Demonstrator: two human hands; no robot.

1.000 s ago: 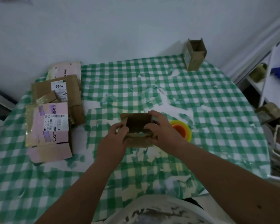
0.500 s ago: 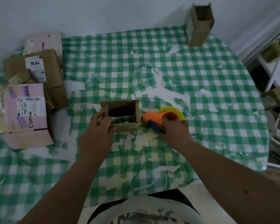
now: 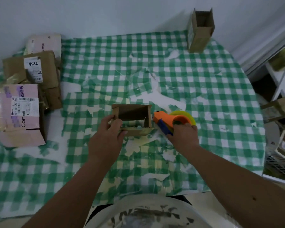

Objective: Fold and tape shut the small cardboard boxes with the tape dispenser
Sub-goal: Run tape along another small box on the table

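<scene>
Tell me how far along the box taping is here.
Early. The small box by the left hand is formed but open, and no fresh tape shows on it. The right hand grips the tape dispenser beside it. The upright box at the far edge is also open.

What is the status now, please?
Left hand grips small box. Right hand grips tape dispenser, beside box. Box open, untaped. Nothing in the way.

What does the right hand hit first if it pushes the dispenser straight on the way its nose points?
Probably the small open box: the right hand grips the orange tape dispenser, whose nose aims left at the box's right wall, close by. Depth is unclear, so the nose may pass just over the rim.
</scene>
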